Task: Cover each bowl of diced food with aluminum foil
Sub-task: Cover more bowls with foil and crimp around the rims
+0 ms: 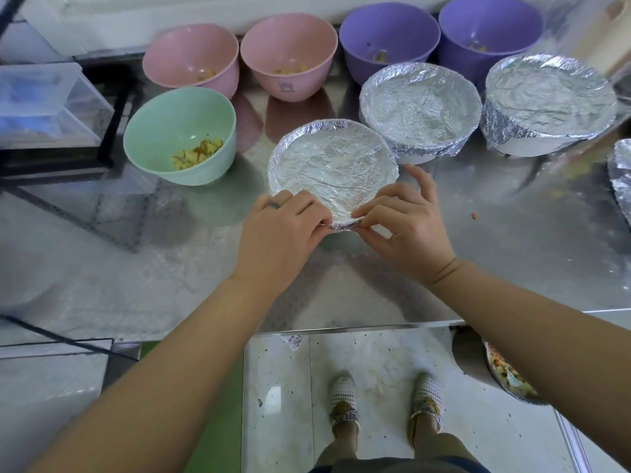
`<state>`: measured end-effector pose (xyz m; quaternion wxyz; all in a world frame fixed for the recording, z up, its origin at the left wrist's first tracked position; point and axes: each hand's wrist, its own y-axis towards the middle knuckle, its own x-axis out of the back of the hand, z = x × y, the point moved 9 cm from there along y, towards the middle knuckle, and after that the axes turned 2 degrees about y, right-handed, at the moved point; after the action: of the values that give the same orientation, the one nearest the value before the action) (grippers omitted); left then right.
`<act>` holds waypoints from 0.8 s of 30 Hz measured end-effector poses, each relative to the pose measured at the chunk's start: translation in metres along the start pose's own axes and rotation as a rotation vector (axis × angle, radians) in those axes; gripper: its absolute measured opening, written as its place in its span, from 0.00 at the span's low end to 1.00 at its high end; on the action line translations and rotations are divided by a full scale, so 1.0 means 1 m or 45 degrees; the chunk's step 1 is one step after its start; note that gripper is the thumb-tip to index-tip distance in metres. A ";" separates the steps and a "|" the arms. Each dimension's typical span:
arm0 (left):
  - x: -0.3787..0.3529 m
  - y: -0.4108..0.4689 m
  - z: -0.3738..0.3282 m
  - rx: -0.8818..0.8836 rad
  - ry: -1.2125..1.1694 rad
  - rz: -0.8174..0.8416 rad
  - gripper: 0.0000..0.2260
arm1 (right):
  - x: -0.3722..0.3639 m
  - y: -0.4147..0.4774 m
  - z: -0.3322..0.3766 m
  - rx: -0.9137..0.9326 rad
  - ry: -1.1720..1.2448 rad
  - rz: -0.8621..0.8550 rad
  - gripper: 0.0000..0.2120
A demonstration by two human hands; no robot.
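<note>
L hand (283, 230) + R hand (406, 227) pinch foil (334, 162); steel table (495, 250), speckled floor (375, 363).

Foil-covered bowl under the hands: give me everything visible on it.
The foil-covered bowl stands upright on the steel table, right of the open green bowl. Crinkled silver foil spans its round mouth and folds over the rim; the bowl beneath is hidden. The left hand and right hand pinch the foil at the near rim.

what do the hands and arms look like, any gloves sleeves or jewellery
Both arms are bare to the frame edge, no sleeves showing. The left hand and right hand wear no gloves, rings or watch. The left hand has a small dark mark, perhaps a tattoo, near its knuckles.
</note>
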<state>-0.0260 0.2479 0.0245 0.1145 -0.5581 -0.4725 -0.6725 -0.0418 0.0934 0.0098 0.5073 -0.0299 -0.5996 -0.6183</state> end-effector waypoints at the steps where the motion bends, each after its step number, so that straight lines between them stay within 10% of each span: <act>1: 0.000 0.000 -0.002 -0.009 0.019 -0.012 0.08 | 0.000 0.001 -0.001 -0.018 -0.002 0.010 0.08; 24: -0.007 -0.001 -0.012 0.043 -0.092 -0.091 0.06 | 0.010 0.015 0.000 -0.050 0.020 0.127 0.08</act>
<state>-0.0317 0.2369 0.0188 0.0829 -0.5627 -0.5072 -0.6475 -0.0366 0.0910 0.0268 0.5415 -0.0650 -0.5810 -0.6041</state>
